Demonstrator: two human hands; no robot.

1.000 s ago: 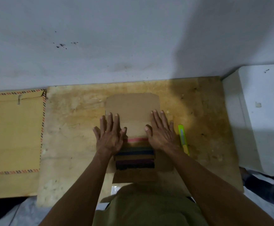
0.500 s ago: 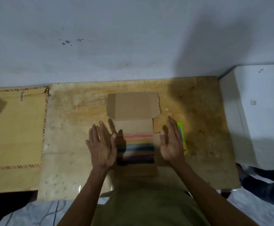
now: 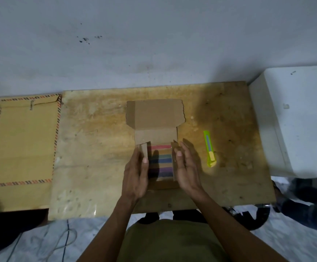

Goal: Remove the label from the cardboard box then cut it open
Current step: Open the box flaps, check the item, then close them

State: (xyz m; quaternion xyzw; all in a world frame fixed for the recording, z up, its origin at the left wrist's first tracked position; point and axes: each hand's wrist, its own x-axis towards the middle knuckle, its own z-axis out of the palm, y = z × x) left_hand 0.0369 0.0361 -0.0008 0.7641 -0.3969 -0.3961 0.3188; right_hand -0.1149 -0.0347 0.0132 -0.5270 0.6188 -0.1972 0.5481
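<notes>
the cardboard box (image 3: 154,118) lies open mid-table with its lid folded back toward the wall, showing stacked coloured strips (image 3: 161,163) inside. the left hand (image 3: 136,176) and right hand (image 3: 187,167) stand flat against its side flaps, fingers together, gripping nothing. a green utility knife (image 3: 209,148) lies just right on the worn wooden table (image 3: 97,148), with a yellow envelope (image 3: 21,142) at the left edge and a white box (image 3: 295,120) at the right
</notes>
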